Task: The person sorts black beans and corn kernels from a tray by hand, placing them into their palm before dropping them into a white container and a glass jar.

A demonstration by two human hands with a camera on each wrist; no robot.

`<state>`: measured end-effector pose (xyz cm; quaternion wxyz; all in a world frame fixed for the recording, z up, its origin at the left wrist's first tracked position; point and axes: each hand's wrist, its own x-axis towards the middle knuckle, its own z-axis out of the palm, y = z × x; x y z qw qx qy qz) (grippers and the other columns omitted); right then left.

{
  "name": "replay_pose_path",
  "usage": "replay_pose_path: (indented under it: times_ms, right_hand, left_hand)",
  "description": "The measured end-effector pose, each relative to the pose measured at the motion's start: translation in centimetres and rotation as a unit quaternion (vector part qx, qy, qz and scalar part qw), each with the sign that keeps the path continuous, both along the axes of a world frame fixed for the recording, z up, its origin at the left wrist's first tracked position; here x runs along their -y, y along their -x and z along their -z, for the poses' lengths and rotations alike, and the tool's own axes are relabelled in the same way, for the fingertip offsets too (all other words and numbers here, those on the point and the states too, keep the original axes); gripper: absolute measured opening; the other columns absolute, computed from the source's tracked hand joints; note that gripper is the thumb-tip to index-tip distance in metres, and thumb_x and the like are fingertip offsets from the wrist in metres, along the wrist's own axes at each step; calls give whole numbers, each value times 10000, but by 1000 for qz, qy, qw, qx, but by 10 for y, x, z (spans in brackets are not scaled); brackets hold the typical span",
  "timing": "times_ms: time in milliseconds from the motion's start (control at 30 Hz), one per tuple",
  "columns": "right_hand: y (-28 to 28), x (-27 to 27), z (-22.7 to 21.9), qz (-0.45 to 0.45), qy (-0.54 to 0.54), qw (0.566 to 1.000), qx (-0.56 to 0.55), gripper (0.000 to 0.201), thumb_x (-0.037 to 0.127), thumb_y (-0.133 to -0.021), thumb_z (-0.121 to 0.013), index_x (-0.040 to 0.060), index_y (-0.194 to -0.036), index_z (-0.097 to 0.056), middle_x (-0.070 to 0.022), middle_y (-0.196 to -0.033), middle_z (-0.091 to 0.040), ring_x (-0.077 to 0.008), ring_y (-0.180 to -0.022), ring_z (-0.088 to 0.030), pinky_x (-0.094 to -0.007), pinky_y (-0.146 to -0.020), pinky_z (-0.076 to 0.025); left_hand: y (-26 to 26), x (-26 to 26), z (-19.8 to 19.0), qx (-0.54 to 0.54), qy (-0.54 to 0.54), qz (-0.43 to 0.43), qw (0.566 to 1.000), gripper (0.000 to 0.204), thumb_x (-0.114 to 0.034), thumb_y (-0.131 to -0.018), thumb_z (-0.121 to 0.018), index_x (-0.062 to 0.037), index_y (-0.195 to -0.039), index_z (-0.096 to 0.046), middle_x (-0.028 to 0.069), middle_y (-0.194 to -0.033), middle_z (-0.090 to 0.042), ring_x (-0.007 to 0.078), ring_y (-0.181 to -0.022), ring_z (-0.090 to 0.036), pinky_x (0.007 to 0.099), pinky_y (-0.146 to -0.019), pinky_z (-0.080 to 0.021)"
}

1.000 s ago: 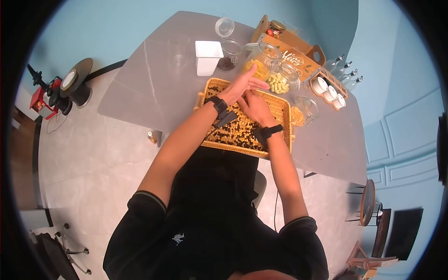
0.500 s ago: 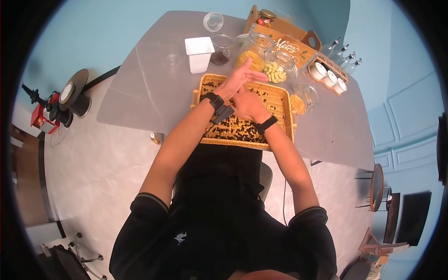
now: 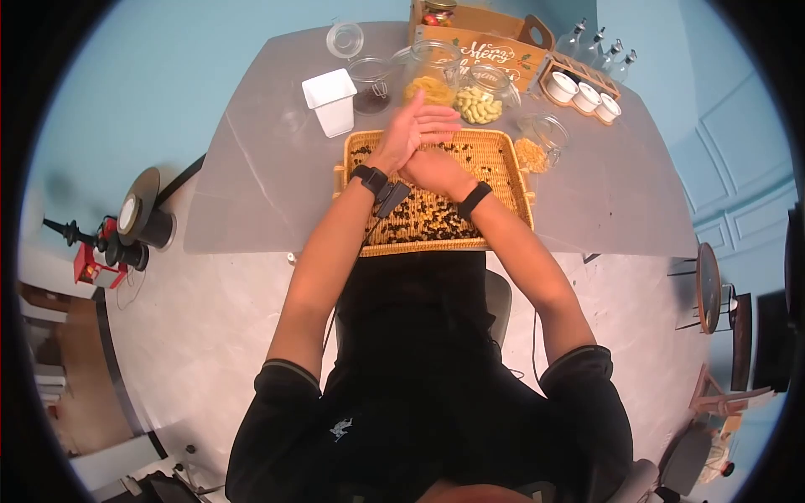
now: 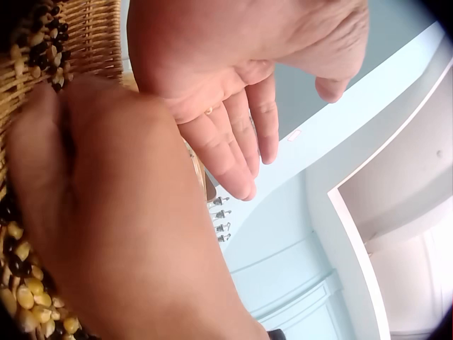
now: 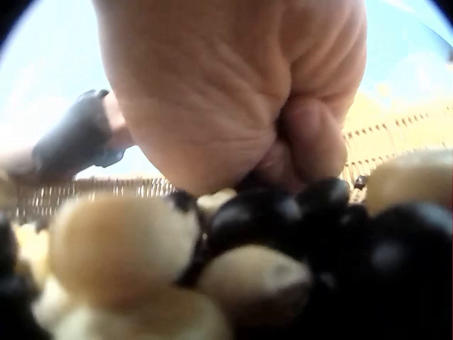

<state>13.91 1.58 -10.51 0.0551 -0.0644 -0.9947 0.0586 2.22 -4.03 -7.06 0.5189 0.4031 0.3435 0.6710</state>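
Observation:
My left hand is held over the back left of a wicker basket, its palm turned up and its fingers extended. A small pale kernel shows on that palm in the left wrist view. Low in the basket, my right hand overlaps the left one, its fingers curled inward just above the mix. Black beans and pale yellow corn kernels lie scattered over the basket floor. I cannot tell whether the right fingertips, partly hidden, hold a kernel.
Behind the basket stand a white square container, a jar of dark grains, a jar of yellow pasta and a jar of pale green pieces. A tipped jar lies at right. A wooden crate stands farther back.
The head view has shifted, so the basket appears higher and farther left. My right hand has moved left, closer beneath my left hand. The left hand keeps its place over the basket.

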Motion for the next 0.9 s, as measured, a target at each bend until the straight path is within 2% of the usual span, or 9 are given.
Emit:
replay_pose_path:
  times_ms: [100, 133, 233, 267, 433, 533, 667, 867, 900]
  right_hand:
    - [-7, -32, 5, 61, 100, 993, -18, 192, 184, -926, -578, 21, -944, -677, -209, -895, -704, -397, -847, -676, -473, -748, -539]
    - [-10, -46, 12, 67, 146, 982, -95, 215, 205, -948, -586, 38, -1028, -697, -230, -982, -708, -397, -925, -670, -457, -813, -537]
    - [-19, -74, 21, 87, 183, 962, -185, 256, 215, -958, -574, -5, -1002, -697, -231, -954, -713, -390, -892, -679, -473, -784, -531]
    - [-22, -76, 19, 70, 226, 941, -240, 270, 225, -964, -589, -10, -1014, -713, -226, -920, -722, -347, -830, -696, -441, -750, -530]
    - [-18, -81, 17, 167, 354, 889, -237, 332, 263, -985, -593, -36, -920, -722, -144, -715, -679, -193, -642, -618, -359, -637, -491]
    - [-15, -82, 19, 205, 406, 852, -260, 368, 288, -996, -589, -37, -885, -722, -86, -655, -642, -143, -587, -553, -327, -594, -465]
    - [-19, -80, 12, 231, 447, 810, -300, 410, 320, -1017, -577, -13, -809, -695, -17, -617, -586, -105, -550, -488, -304, -536, -413]
    - [-19, -86, 7, 190, 564, 722, -353, 477, 361, -1057, -546, 43, -711, -625, 33, -584, -506, -66, -528, -416, -290, -494, -341]
    - [-20, -85, 6, 187, 525, 747, -362, 475, 357, -1057, -547, 36, -718, -629, 14, -579, -512, -79, -523, -418, -298, -497, -351]
  left_hand:
    - [0, 1, 0, -8, 7, -3, 1000, 818, -618, -1054, -306, 110, -1309, -578, 276, -1297, -641, 346, -1149, -676, 409, -1025, -523]
    - [0, 1, 0, -8, 7, -7, 1000, 815, -614, -1056, -298, 108, -1308, -580, 272, -1272, -657, 337, -1118, -694, 397, -1006, -535]
    - [1, 2, -1, -21, -3, -15, 1000, 794, -598, -1062, -300, 106, -1286, -591, 259, -1194, -696, 307, -1064, -717, 376, -948, -559]
    - [1, 2, -1, -33, 1, -21, 999, 787, -594, -1064, -299, 104, -1267, -601, 250, -1161, -707, 298, -1041, -721, 374, -935, -562]
    - [1, -4, 6, -56, -20, -63, 996, 758, -572, -1073, -290, 85, -1175, -653, 205, -1010, -737, 268, -912, -725, 377, -897, -565]
    - [1, -2, 5, -37, -24, -41, 998, 721, -538, -1081, -295, 74, -1158, -670, 191, -992, -734, 265, -924, -710, 400, -943, -535]
    - [-1, -8, 10, -119, -67, -38, 990, 680, -499, -1086, -309, 69, -1146, -678, 185, -1020, -733, 262, -1015, -685, 406, -1018, -469]
    - [-3, -10, 13, -112, -43, -79, 990, 680, -518, -1086, -307, 42, -1075, -694, 160, -1001, -722, 243, -995, -669, 384, -1014, -450]
    - [-2, -11, 14, -92, -15, -99, 991, 688, -531, -1085, -304, 39, -1068, -689, 155, -1001, -717, 242, -978, -667, 376, -987, -466]
